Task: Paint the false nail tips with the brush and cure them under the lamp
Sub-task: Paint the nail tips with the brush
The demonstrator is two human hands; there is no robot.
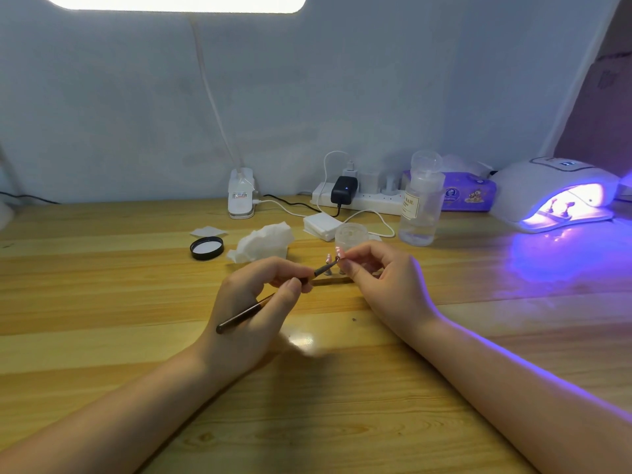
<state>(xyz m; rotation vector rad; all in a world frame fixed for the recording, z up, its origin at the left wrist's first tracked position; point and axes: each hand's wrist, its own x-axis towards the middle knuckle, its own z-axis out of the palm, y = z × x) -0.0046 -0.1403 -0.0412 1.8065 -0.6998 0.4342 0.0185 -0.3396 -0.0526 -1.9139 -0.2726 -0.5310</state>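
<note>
The left hand (253, 302) is pinching a slim dark brush (273, 295) between thumb and fingers, its long handle slanting back across the palm and its narrow grey tip reaching up and to the right. The right hand (379, 278) is curling its fingers around a small stand and holding up a pale pink false nail tip (338, 252), which the brush end is meeting or nearly meeting; the contact is too small to judge. A second pink nail tip (328, 258) is sitting on its own little post just to the left, above the wooden surface (102, 302). Both tips are looking glossy and tiny, their shapes hard to make out. Behind the hands a clear open jar (351, 236) is standing, with its black lid (206, 248) lying well to the left beside a crumpled white tissue (263, 241). At the far right the white curing lamp (554, 193) is glowing violet, with a few small stands showing inside its opening and purple light spilling over the wood.
</note>
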